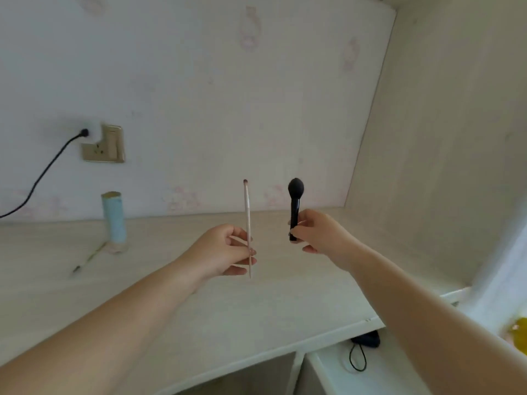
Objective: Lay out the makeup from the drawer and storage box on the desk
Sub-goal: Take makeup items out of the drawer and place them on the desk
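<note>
1. Your pale wood-grain desk top (142,280) fills the lower half of the view, running back to a wall with faint pink-patterned wallpaper (199,95) and a pale side panel (442,138) on the right.
2. Below the desk's front edge on the right, a white open drawer (328,374) shows a dark object with a thin black loop (362,349) lying inside.
3. Your left hand (225,252) is raised above the middle of the desk, its fingertips pinching the lower part of a thin pale-pink makeup brush with a small dark tip (247,218), held upright.
4. Your right hand (316,235) is just beside it, apart from the left, fingers curled round the handle of a black makeup brush with a rounded fluffy head (295,201), also upright with the head on top.
5. A light-blue cylindrical tube (114,218) stands upright on the desk far left, near the wall.
6. A gold-coloured wall socket plate (107,145) sits above it, with a black plug and cable (42,172) beside it, trailing off to the left.
7. A thin greenish pencil-like stick (88,258) lies on the desk just in front of the tube.
8. Something yellow (519,334) shows at the right edge; you cannot tell what it is.
</note>
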The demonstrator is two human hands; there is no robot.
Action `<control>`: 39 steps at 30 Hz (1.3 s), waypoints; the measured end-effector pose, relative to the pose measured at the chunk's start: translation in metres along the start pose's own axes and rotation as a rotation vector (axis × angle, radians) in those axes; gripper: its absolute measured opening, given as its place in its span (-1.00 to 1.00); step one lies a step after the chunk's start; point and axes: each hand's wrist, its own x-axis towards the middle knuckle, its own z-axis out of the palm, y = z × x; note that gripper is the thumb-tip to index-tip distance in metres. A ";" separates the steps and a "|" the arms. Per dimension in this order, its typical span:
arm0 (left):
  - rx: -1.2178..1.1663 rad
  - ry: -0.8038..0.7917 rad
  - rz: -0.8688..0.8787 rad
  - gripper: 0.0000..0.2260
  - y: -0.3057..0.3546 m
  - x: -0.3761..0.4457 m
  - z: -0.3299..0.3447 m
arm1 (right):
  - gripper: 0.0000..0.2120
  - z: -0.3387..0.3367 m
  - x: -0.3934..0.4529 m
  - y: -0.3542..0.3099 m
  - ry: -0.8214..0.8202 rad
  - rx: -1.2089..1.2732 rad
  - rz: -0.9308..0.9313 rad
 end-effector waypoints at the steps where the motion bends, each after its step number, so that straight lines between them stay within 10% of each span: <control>1: 0.005 0.046 0.008 -0.87 -0.003 0.002 -0.016 | -0.83 0.014 0.007 -0.007 -0.024 0.008 -0.004; 11: 0.055 0.387 -0.141 -0.79 -0.065 0.015 -0.130 | -0.88 0.153 0.066 -0.043 -0.190 0.124 0.085; 39: 0.696 0.439 -0.328 -0.87 -0.103 0.067 -0.163 | -0.76 0.257 0.116 -0.027 -0.206 -0.466 0.100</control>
